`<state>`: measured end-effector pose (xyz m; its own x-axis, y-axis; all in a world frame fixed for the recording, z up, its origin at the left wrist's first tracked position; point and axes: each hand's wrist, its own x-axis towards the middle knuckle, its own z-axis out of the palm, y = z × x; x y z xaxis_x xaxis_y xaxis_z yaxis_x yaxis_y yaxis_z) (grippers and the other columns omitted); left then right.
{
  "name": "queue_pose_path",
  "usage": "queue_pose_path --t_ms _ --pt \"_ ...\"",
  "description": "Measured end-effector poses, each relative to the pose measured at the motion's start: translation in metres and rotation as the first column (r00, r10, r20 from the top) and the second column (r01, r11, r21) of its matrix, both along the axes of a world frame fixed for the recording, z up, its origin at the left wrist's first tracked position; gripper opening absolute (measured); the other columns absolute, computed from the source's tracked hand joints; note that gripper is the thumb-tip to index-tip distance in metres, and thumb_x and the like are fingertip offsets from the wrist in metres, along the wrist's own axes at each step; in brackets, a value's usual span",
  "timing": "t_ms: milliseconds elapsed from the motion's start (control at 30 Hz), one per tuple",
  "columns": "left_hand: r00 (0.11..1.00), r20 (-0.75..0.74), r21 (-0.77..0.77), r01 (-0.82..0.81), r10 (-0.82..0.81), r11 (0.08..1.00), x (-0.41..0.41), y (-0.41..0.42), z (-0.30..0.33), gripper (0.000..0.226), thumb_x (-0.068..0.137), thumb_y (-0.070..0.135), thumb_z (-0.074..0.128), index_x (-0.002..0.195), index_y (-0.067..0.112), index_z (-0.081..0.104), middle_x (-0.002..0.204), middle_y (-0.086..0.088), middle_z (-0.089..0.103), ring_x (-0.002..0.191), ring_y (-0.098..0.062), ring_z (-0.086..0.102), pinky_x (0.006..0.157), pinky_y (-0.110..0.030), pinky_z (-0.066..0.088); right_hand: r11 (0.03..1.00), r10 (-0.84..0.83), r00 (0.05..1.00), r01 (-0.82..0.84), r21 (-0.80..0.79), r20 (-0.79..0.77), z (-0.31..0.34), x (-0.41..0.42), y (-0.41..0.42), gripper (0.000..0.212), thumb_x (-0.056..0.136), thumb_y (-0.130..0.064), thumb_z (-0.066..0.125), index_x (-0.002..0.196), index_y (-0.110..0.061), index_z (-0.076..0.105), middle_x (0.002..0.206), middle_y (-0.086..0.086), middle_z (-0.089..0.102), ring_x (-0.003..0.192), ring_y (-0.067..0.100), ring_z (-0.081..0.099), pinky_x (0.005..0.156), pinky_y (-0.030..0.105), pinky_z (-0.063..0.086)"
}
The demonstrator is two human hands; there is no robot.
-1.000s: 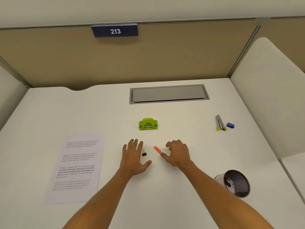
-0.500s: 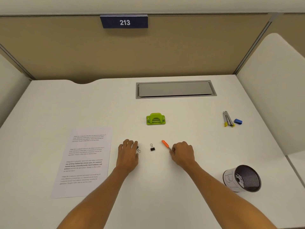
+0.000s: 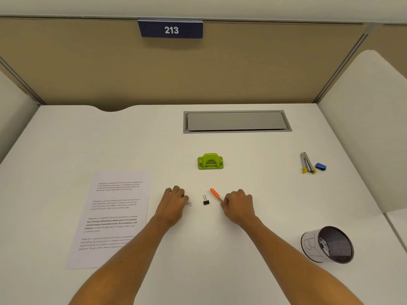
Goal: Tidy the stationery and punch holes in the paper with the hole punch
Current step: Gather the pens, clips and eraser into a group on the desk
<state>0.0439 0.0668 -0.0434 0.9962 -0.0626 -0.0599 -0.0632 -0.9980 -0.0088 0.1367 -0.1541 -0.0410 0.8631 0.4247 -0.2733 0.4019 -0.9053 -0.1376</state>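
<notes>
A green hole punch [image 3: 210,161] stands mid-desk. The printed paper sheet [image 3: 112,216] lies flat at the left. My left hand [image 3: 174,204] is curled over a small clip [image 3: 189,203], of which only the wire loop shows at my fingertips. A black binder clip [image 3: 206,200] lies loose between my hands. My right hand [image 3: 239,205] pinches the thin metal end of an orange-handled tool [image 3: 214,193], which rests on the desk and points up-left.
A mesh pen cup [image 3: 330,245] lies tipped on its side at the near right. A grey and yellow stapler-like tool [image 3: 306,162] and a blue eraser [image 3: 320,166] sit at the far right. A grey cable hatch [image 3: 236,121] is set in the desk behind the punch.
My left hand slid left off the black binder clip and curled onto the small clip. My right hand's fingers closed on the orange tool's end.
</notes>
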Motion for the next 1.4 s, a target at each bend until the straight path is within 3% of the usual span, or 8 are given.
queue_pose_path --t_ms 133,267,500,600,833,1000,1233,1400 --pt "0.999 0.039 -0.063 -0.022 0.024 0.998 0.002 -0.005 0.001 0.009 0.072 0.011 0.079 0.072 0.012 0.07 0.076 -0.003 0.065 0.079 -0.027 0.063 0.069 -0.037 0.051 1.0 -0.005 1.0 0.005 0.012 0.016 0.001 0.006 -0.004 0.029 0.097 -0.037 0.048 0.094 -0.022 0.072 0.093 -0.002 0.071 0.099 0.022 0.055 0.078 0.037 0.037" --pt "0.992 0.09 -0.193 -0.071 0.09 0.979 0.011 -0.032 0.007 0.01 0.072 0.017 0.08 0.077 0.011 0.074 0.081 -0.004 0.067 0.082 -0.027 0.065 0.069 -0.04 0.052 0.999 -0.022 0.999 0.021 0.036 0.024 0.003 0.013 -0.011 0.029 0.097 -0.036 0.048 0.094 -0.021 0.072 0.092 -0.001 0.071 0.098 0.022 0.055 0.08 0.037 0.038" --pt "0.945 -0.027 -0.259 -0.321 0.325 0.911 0.023 -0.083 0.008 0.015 0.082 0.027 0.067 0.075 0.015 0.073 0.072 -0.002 0.071 0.081 -0.026 0.063 0.074 -0.041 0.042 0.997 -0.052 0.998 0.049 0.066 0.037 0.006 0.026 -0.028 0.028 0.095 -0.037 0.05 0.092 -0.02 0.072 0.09 -0.001 0.071 0.097 0.022 0.056 0.079 0.036 0.037" --pt "0.944 -0.047 -0.213 -0.329 0.327 0.92 0.026 -0.092 0.004 0.018 0.086 0.029 0.063 0.085 0.016 0.076 0.079 -0.002 0.074 0.086 -0.024 0.063 0.077 -0.04 0.041 0.996 -0.053 0.998 0.05 0.07 0.046 0.007 0.031 -0.036 0.028 0.096 -0.037 0.05 0.093 -0.02 0.072 0.09 -0.002 0.071 0.096 0.022 0.056 0.078 0.036 0.037" --pt "0.931 0.022 -0.118 -0.36 0.365 0.925 0.032 -0.095 0.002 0.005 0.072 0.02 0.078 0.071 0.015 0.075 0.063 -0.003 0.069 0.069 -0.027 0.062 0.066 -0.039 0.043 0.995 -0.065 0.997 0.063 0.079 0.032 0.007 0.039 -0.054 0.03 0.096 -0.037 0.048 0.092 -0.02 0.072 0.088 -0.001 0.071 0.095 0.022 0.056 0.078 0.035 0.037" --pt "0.915 0.084 -0.09 -0.386 0.394 0.918 0.033 -0.093 0.003 0.006 0.069 0.019 0.078 0.07 0.014 0.075 0.071 -0.006 0.066 0.073 -0.03 0.06 0.066 -0.042 0.044 0.995 -0.066 0.997 0.063 0.081 0.031 0.006 0.042 -0.064 0.03 0.095 -0.036 0.047 0.091 -0.02 0.072 0.087 -0.002 0.071 0.095 0.022 0.056 0.08 0.036 0.038" --pt "0.878 -0.017 -0.056 -0.478 0.477 0.877 0.035 -0.099 0.001 0.012 0.081 0.022 0.066 0.078 0.015 0.075 0.069 -0.005 0.071 0.082 -0.029 0.061 0.077 -0.043 0.04 0.994 -0.061 0.997 0.057 0.094 0.038 0.008 0.046 -0.074 0.03 0.095 -0.036 0.047 0.09 -0.02 0.072 0.086 -0.002 0.071 0.094 0.022 0.056 0.079 0.035 0.037" --pt "0.877 -0.003 -0.05 -0.481 0.481 0.875 0.034 -0.102 0.001 0.005 0.075 0.015 0.073 0.07 0.014 0.072 0.056 -0.004 0.065 0.072 -0.029 0.06 0.072 -0.04 0.041 0.992 -0.07 0.997 0.066 0.103 0.029 0.008 0.048 -0.082 0.03 0.095 -0.035 0.047 0.09 -0.019 0.072 0.086 -0.002 0.071 0.094 0.022 0.056 0.08 0.035 0.037"
